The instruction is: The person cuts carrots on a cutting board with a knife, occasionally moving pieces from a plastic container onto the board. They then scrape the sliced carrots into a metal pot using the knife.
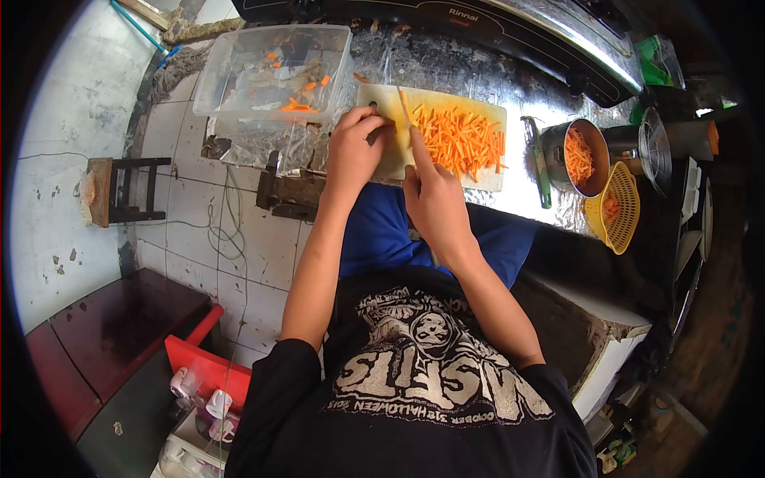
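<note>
A white cutting board (388, 165) lies on the foil-covered counter, with a heap of orange carrot sticks (458, 139) on its right part. My right hand (434, 191) is closed round a knife (403, 106), index finger stretched along the blade, which points away from me at the left edge of the heap. At the board's left side is my left hand (358, 145), its fingers curled and pressed together near the board's hole; whatever they hold, if anything, is hidden.
A clear plastic tub (275, 72) with carrot pieces stands at the left. To the right are a green-handled peeler or knife (537, 163), a pot (586, 158) of carrot strips and a yellow basket (624, 209). A black stove (478, 24) borders the counter's back.
</note>
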Demonstrator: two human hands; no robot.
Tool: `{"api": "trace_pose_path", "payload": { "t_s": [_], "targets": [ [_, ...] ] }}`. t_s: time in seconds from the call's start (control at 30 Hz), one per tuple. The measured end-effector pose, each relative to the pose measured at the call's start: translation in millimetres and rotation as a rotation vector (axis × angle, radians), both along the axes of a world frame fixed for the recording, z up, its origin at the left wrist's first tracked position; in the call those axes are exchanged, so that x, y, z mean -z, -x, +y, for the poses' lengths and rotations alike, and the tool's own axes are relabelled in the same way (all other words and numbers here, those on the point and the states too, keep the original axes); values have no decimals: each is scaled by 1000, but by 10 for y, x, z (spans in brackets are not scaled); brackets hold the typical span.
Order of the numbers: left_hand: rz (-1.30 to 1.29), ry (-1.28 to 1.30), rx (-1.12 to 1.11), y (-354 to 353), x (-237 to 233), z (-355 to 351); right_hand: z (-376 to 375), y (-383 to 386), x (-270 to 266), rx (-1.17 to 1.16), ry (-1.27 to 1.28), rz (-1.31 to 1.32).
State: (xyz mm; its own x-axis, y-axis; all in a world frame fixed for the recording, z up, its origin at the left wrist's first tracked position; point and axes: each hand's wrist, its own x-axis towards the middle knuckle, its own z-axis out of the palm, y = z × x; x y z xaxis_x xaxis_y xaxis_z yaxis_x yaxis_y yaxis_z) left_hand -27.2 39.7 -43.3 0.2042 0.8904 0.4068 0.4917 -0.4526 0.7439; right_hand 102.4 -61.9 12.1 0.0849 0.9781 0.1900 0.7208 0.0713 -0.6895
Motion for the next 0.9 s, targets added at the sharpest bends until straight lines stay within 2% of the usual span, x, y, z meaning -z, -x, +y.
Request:
{"api": "trace_pose_path", "payload": {
  "t_s": [0.1, 0.17, 0.23, 0.27, 0.33, 0.43, 0.5, 0.57, 0.6, 0.7, 0.9],
  "targets": [
    [119, -90, 16, -44, -33, -56, -120, -26, -90, 46, 25, -28],
    [120, -62, 20, -82, -75, -113, -204, -40, -129, 78, 49, -47],
    [244, -157, 44, -91, -154, -156, -265, -52, -163, 95, 108, -93],
    [245, -160, 52, -89, -147, -165, -298, -60, -171, 103, 106, -91],
    [71, -135, 62, -91, -131, -156, -345, -89, -190, 127, 94, -87],
    [20, -186, 13, -116, -381, -250, -427, -157, -199, 153, 100, -124],
    [86, -187, 62, -184, -521, -310, -476, -195, -209, 167, 104, -149],
    [419, -321, 186, -294, -612, -359, -524, -220, -232, 178, 108, -173],
    [447, -282, 272, -330, -575, -364, -547, -232, -260, 172, 134, -188],
    [552, -309, 316, -380, -510, -300, -635, -280, -331, 188, 181, -216],
    [520, -262, 380, -494, -494, -242, -985, -577, -591, 179, 267, -246]
  ]
}}
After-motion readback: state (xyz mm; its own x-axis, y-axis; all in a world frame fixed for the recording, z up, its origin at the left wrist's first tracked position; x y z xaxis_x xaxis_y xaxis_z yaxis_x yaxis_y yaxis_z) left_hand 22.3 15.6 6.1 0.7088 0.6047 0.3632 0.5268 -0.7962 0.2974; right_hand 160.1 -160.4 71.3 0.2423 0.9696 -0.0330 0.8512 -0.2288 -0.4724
